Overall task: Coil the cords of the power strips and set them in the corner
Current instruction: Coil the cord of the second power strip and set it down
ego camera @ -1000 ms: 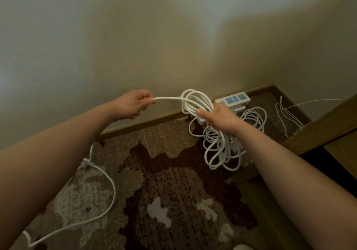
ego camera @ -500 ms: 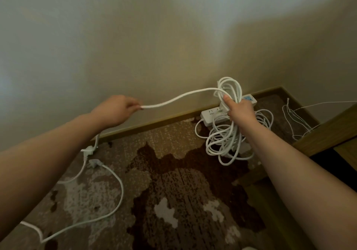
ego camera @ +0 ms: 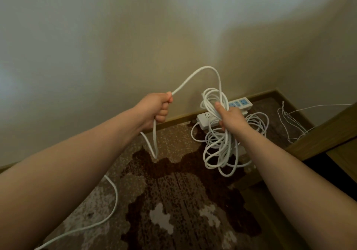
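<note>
Hands grip one white cord (ego camera: 195, 76): left hand (ego camera: 157, 107) feeding, right hand (ego camera: 230, 117) bunching loops.

Two plain cream walls (ego camera: 116, 37) meeting in a corner, w/ soft light falling across upper right. Dark wood baseboard (ego camera: 177, 117) running along bottom. Patterned brown/beige carpet (ego camera: 173, 201) covering the floor. Wood furniture edge (ego camera: 328, 134) jutting in at right.
</note>
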Action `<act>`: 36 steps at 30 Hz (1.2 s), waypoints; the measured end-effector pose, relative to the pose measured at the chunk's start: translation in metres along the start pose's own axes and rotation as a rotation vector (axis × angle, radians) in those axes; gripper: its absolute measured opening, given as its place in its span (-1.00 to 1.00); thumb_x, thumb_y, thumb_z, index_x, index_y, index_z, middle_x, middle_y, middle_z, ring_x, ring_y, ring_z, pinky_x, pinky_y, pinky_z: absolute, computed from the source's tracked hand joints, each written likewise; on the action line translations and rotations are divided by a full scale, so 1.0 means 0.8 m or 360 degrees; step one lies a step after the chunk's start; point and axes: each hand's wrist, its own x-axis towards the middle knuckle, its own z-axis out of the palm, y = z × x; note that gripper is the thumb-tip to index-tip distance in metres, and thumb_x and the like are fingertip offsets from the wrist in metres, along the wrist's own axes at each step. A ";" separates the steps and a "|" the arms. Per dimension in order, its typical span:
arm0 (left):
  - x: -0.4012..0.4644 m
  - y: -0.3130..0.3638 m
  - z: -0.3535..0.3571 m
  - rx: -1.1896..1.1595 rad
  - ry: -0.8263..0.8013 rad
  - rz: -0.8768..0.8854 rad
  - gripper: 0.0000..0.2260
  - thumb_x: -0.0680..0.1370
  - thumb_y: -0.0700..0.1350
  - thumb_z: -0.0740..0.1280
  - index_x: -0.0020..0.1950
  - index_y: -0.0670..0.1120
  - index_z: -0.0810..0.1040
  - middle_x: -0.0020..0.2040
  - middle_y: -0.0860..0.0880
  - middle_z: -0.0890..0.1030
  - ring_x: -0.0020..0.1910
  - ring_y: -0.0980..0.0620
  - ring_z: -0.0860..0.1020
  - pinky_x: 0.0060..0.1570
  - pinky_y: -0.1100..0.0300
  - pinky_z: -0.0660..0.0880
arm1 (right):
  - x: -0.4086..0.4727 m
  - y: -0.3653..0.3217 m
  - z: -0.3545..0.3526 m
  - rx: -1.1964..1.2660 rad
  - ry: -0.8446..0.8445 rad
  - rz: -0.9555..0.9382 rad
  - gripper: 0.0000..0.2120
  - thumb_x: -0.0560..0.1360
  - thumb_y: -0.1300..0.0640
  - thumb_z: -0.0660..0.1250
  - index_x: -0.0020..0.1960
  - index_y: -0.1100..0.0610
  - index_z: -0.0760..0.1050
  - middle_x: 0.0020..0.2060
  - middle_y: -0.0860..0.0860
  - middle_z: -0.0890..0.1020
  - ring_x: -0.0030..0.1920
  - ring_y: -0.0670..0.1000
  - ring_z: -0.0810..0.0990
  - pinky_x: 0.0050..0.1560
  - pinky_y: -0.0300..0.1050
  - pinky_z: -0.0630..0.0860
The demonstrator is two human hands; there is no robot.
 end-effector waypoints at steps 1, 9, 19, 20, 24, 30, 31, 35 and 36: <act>0.003 -0.003 0.005 -0.0029 -0.0023 -0.0064 -0.74 0.65 -0.07 0.08 -0.23 -0.07 0.32 -0.60 0.10 0.19 -0.67 0.19 0.10 -0.71 0.40 0.05 | 0.000 0.002 0.001 0.0021 -0.0024 0.0010 -0.48 0.57 -0.27 0.21 -0.16 0.20 0.55 -0.45 0.07 0.56 -0.45 0.05 0.54 -0.29 -0.05 0.49; 0.015 -0.060 0.055 -0.0168 0.0050 -0.0636 -0.71 0.65 -0.15 0.03 -0.28 -0.09 0.28 -0.64 0.07 0.15 -0.73 0.17 0.09 -0.73 0.41 0.01 | -0.010 0.005 0.003 0.0244 -0.0224 -0.0208 -0.57 0.45 -0.29 0.36 -0.17 0.09 0.49 -0.52 -0.03 0.48 -0.50 -0.03 0.46 -0.42 -0.15 0.45; 0.016 -0.069 0.075 -0.0184 0.0080 -0.0684 -0.73 0.64 -0.11 0.10 -0.26 -0.09 0.34 -0.59 0.06 0.20 -0.68 0.15 0.12 -0.72 0.36 0.07 | -0.017 -0.001 0.009 0.0259 -0.0255 -0.0447 -0.76 0.39 -0.02 0.54 -0.16 0.08 0.53 -0.50 -0.11 0.57 -0.47 -0.16 0.53 -0.44 -0.26 0.48; 0.015 -0.070 0.076 -0.0122 0.0056 -0.0671 -0.73 0.64 -0.11 0.09 -0.25 -0.09 0.34 -0.59 0.06 0.20 -0.68 0.15 0.12 -0.71 0.35 0.07 | -0.018 -0.001 0.010 0.0265 -0.0243 -0.0446 -0.76 0.39 -0.02 0.54 -0.13 0.09 0.55 -0.48 -0.11 0.59 -0.46 -0.17 0.54 -0.43 -0.27 0.48; 0.011 -0.073 0.091 0.0340 -0.0106 -0.0546 -0.73 0.65 -0.06 0.06 -0.20 -0.10 0.39 -0.55 0.06 0.21 -0.66 0.15 0.14 -0.66 0.34 0.09 | -0.023 -0.005 0.012 0.0358 -0.0169 -0.0461 -0.77 0.43 -0.01 0.51 -0.07 0.12 0.58 -0.36 -0.03 0.69 -0.42 -0.15 0.60 -0.44 -0.31 0.46; 0.009 -0.070 0.124 0.0715 -0.0184 -0.0383 -0.79 0.60 -0.21 0.08 -0.02 -0.15 0.51 -0.40 -0.04 0.29 -0.49 0.06 0.19 -0.49 0.21 0.14 | -0.019 -0.011 0.012 0.0267 -0.0054 -0.0469 -0.89 0.49 0.10 0.42 -0.15 0.12 0.55 -0.43 0.03 0.66 -0.50 -0.07 0.58 -0.47 -0.25 0.47; 0.008 -0.069 0.123 0.0735 -0.0185 -0.0371 -0.76 0.61 -0.22 0.06 0.01 -0.17 0.52 -0.39 -0.05 0.30 -0.49 0.05 0.20 -0.49 0.21 0.14 | -0.017 -0.010 0.009 0.0270 -0.0036 -0.0454 -0.89 0.49 0.11 0.42 -0.15 0.13 0.55 -0.45 0.02 0.65 -0.52 -0.06 0.56 -0.48 -0.23 0.47; 0.006 -0.070 0.103 0.0837 -0.0124 -0.0257 -0.72 0.64 -0.18 0.07 0.07 -0.20 0.57 -0.41 -0.05 0.35 -0.52 0.06 0.25 -0.53 0.27 0.21 | -0.011 -0.008 0.000 0.0279 -0.0007 -0.0318 -0.85 0.51 0.07 0.39 -0.12 0.16 0.54 -0.45 -0.01 0.63 -0.46 -0.02 0.54 -0.38 -0.11 0.52; 0.006 -0.072 0.098 0.0853 -0.0104 -0.0213 -0.72 0.64 -0.17 0.07 0.06 -0.21 0.57 -0.42 -0.04 0.35 -0.52 0.07 0.26 -0.53 0.26 0.22 | -0.011 -0.009 0.001 0.0267 -0.0055 -0.0298 -0.85 0.51 0.08 0.39 -0.15 0.15 0.53 -0.46 -0.03 0.61 -0.45 -0.04 0.55 -0.37 -0.12 0.53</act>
